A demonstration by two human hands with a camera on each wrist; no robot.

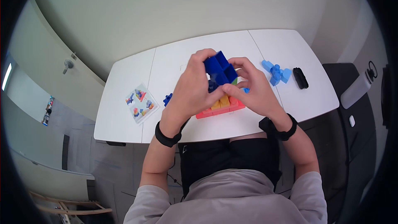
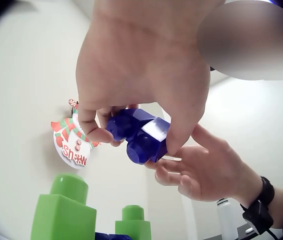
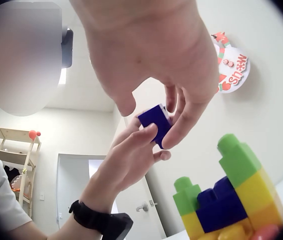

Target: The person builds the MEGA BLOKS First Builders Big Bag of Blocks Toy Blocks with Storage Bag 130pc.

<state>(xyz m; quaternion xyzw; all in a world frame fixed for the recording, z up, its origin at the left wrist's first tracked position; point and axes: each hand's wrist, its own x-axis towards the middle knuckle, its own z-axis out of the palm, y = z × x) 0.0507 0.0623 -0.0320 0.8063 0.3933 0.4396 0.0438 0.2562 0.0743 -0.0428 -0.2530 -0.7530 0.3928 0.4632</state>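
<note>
Above the table, my left hand (image 1: pixel 190 85) pinches a dark blue toy building block (image 1: pixel 221 68) between thumb and fingers. The block is tilted, its hollow underside facing the head camera; two round studs (image 2: pixel 140 149) show in the left wrist view. My right hand (image 1: pixel 256 86) is at the block's other side with loosely bent fingers, its fingertips right at the edge and its thumb apart in the right wrist view. Below stands a block build with a coral-red base (image 1: pixel 219 112), yellow blocks (image 3: pixel 258 192), a dark blue block (image 3: pixel 222 206) and green blocks (image 3: pixel 239 162) on top, partly hidden by my hands.
Light blue blocks (image 1: pixel 276 74) lie on the right of the white table (image 1: pixel 178 56), beside a black case (image 1: pixel 300 78). To the left are a picture card (image 1: pixel 142 103) and a dark blue piece (image 1: pixel 167 99). A bottle (image 1: pixel 355 90) stands off the table's right edge.
</note>
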